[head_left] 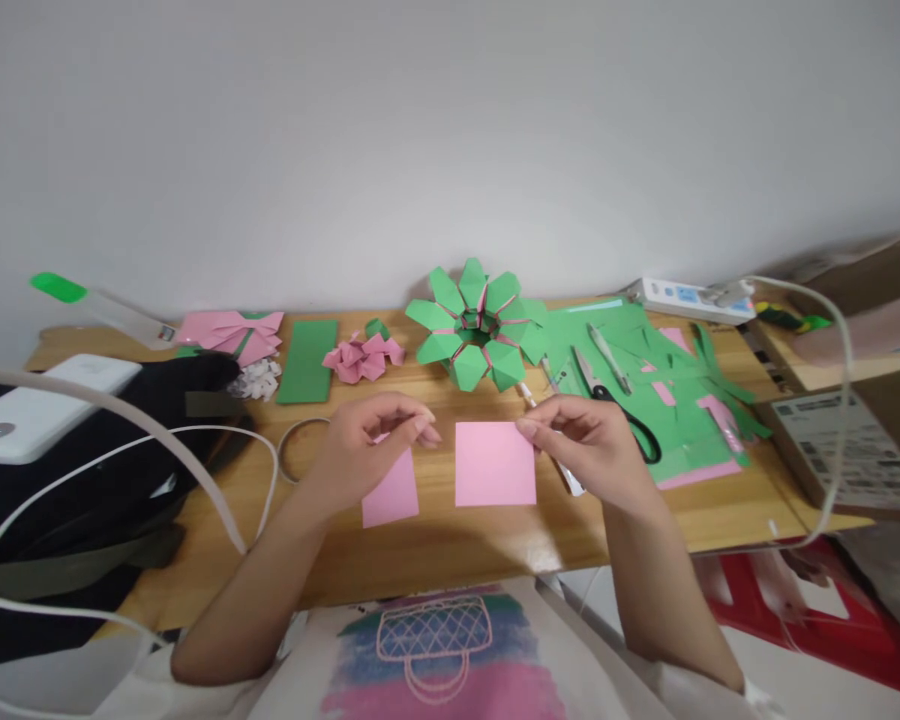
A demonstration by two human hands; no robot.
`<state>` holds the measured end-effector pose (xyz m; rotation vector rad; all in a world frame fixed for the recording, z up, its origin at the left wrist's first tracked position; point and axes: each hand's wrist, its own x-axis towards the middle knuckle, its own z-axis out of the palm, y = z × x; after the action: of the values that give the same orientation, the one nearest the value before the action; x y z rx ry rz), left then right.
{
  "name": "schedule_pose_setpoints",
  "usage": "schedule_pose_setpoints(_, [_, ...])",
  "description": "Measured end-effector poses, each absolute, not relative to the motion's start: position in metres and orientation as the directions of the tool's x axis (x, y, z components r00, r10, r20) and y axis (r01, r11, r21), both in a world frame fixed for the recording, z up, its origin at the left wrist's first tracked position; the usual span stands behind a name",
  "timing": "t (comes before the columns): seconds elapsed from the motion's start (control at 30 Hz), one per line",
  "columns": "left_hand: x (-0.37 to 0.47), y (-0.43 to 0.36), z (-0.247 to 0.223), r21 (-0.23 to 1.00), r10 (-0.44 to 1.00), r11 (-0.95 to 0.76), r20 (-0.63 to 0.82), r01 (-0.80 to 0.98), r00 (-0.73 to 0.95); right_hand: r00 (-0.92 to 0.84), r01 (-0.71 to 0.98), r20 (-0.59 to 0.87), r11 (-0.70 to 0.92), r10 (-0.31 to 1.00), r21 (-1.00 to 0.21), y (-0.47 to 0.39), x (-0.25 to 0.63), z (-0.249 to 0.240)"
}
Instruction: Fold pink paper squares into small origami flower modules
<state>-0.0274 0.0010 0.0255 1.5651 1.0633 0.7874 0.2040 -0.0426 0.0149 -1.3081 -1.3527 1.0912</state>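
Observation:
A pink paper square (495, 465) is pinched at its upper right corner by my right hand (589, 445), thumb against fingers. To its left, my left hand (379, 440) hovers over a second pink paper sheet (391, 490), partly covering it. The left fingers are drawn together near the thumb; whether anything thin is between them I cannot make out. Behind both hands stands a green and pink folded paper flower (471, 375) with several petals. Small pink folded paper pieces (364, 358) lie to the left of the flower.
Black-handled scissors (634, 425) and a craft knife (609, 358) lie on green paper (682, 440) with scraps. A green stack (307, 362), a tape ring (300, 450) and a black bag (157, 450) are left. A power strip (690, 298) and cardboard box (855, 440) stand right; white cables loop nearby.

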Motion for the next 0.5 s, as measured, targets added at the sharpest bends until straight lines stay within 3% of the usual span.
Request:
schedule_pose_setpoints(0.1, [-0.021,0.0,0.026,0.965,0.923,-0.043,-0.06,0.258,0.38,-0.043,0.212,0.029,0.037,0.999,-0.977,-0.04,0.2,0.017])
schedule_pose_setpoints(0.27, [-0.009,-0.001,0.026,0.931,0.841,-0.127,-0.082,0.343,0.535,-0.106,0.281,0.037,0.066,0.994,-0.957,-0.034,0.191,0.021])
schedule_pose_setpoints(0.5, [-0.016,0.007,0.018,0.956,0.961,-0.097,0.018,0.275,0.276,-0.248,0.152,-0.104,-0.068,0.963,-0.986,-0.036,0.186,0.015])
